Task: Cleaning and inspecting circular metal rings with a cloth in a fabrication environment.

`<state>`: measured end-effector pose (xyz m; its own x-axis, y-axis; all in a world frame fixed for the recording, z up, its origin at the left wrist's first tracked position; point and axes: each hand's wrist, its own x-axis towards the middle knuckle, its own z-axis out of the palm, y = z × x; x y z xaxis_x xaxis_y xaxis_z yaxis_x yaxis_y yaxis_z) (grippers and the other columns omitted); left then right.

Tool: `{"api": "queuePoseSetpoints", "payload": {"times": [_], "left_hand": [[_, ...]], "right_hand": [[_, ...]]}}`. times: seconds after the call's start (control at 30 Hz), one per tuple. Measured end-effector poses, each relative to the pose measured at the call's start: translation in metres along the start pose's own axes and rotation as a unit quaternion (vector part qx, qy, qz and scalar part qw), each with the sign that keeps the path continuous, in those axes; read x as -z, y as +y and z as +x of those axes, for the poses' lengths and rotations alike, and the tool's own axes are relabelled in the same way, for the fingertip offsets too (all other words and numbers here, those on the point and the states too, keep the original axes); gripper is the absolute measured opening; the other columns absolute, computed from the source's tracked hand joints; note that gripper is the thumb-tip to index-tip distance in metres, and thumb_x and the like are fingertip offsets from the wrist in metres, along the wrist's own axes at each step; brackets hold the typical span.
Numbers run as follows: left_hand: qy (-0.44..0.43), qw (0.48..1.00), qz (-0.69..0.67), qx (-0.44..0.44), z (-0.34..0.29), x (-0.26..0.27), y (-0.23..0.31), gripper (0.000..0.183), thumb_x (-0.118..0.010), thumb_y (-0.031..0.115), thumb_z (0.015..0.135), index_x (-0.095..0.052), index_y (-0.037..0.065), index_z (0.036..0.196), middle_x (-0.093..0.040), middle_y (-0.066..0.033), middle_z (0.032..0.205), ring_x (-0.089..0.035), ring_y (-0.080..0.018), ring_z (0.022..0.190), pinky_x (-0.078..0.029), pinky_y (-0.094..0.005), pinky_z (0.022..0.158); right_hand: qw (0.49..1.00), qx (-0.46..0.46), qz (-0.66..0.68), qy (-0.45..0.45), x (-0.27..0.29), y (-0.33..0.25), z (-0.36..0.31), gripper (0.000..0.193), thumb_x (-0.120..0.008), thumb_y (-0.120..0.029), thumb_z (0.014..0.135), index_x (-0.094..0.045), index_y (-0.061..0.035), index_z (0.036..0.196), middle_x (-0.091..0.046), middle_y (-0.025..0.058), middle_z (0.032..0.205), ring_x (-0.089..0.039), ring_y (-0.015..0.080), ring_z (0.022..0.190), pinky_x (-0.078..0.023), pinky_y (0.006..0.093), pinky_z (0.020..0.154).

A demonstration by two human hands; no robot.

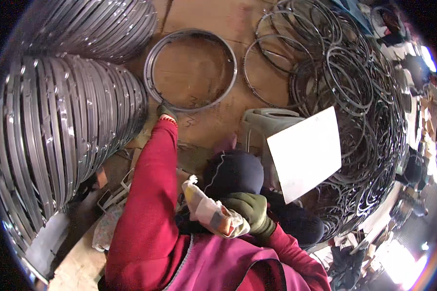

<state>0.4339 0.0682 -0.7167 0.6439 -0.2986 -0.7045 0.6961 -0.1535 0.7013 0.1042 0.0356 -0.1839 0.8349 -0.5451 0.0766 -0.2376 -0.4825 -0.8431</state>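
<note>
A stack of thin grey metal rings [234,63] lies flat on the brown cardboard ahead of me. At its near left edge is my left hand [167,111], in a dark green glove with a red bead bracelet at the wrist; its fingers close on the rim and are partly hidden. Close to my body, my right hand [249,209] wears an olive glove. Its fingers curl round a cloth-wrapped bundle [209,212], pale with an orange-brown patch at one end. What the cloth covers cannot be made out. Beside the bundle is my dark-clad knee [234,172].
Long rows of upright metal rings [77,121] fill the left side. A tangled heap of thin rings [354,82] spreads at right. Between that heap and me, a white panel [306,155] stands against a grey plastic object [269,120]. Brown cardboard [194,77] covers the floor.
</note>
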Motion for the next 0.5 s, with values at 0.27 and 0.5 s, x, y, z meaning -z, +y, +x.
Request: {"api": "queuePoseSetpoints", "payload": {"times": [0.27,0.5], "left_hand": [[0.190,0.632,0.462,-0.592,0.055,0.021,0.145,0.032,-0.051,0.022,0.084,-0.057,0.003,0.110,-0.060,-0.0108,0.112,-0.056,-0.0264,0.101,-0.043,-0.0352,0.085],[-0.314,0.811,0.458,-0.183,-0.214,-0.250,0.110,0.032,-0.053,0.030,0.080,-0.062,0.005,0.098,-0.064,-0.0160,0.085,-0.062,-0.0319,0.081,-0.046,-0.0388,0.070]], "right_hand": [[0.985,0.015,0.170,-0.032,0.009,-0.030,0.017,0.054,-0.068,-0.029,0.057,-0.057,-0.0065,0.105,-0.060,0.0122,0.092,-0.061,0.0317,0.077,-0.049,0.0381,0.066],[0.843,-0.399,0.322,0.165,0.077,0.029,-0.072,0.016,-0.063,-0.006,0.072,-0.057,-0.0025,0.086,-0.060,0.0025,0.078,-0.057,0.0108,0.070,-0.049,0.0250,0.063]]}}
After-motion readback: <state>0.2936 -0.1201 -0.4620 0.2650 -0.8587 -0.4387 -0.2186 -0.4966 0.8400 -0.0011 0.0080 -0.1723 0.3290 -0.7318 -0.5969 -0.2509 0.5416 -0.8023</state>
